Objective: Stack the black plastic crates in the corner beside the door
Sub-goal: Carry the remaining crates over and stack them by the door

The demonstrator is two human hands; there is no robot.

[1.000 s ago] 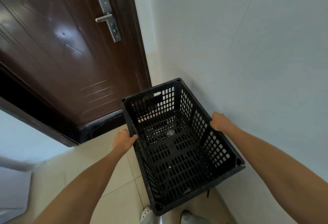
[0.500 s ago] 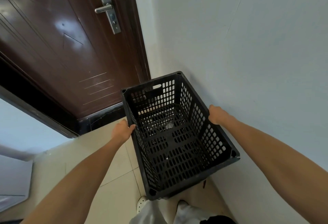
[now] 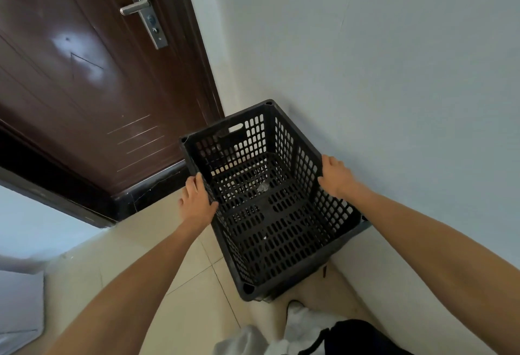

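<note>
We hold the black plastic crate (image 3: 270, 208) by its two long upper rims, one hand on each side, so that it stays level and we can guide it straight into the corner. Our left hand (image 3: 197, 200) grasps the rim on the door side, the thumb inside and the fingers (image 3: 187, 186) outside. Our right hand (image 3: 336, 176) grasps the opposite rim, the one next to the wall. The crate is in the corner beside the door, its far short side near the door frame and its right side just beside the white wall (image 3: 380, 73). We cannot tell whether it already rests on something or hangs a little above; a second crate under it is not clearly seen.

The crate is rectangular and open on top, with walls and bottom full of small slots and a handle opening in the far wall. A small light scrap (image 3: 263, 187) lies on its bottom. To the left stands the dark brown door (image 3: 84, 87) with a metal lever handle (image 3: 135, 7), above the pale tiled floor (image 3: 168, 242).
</note>
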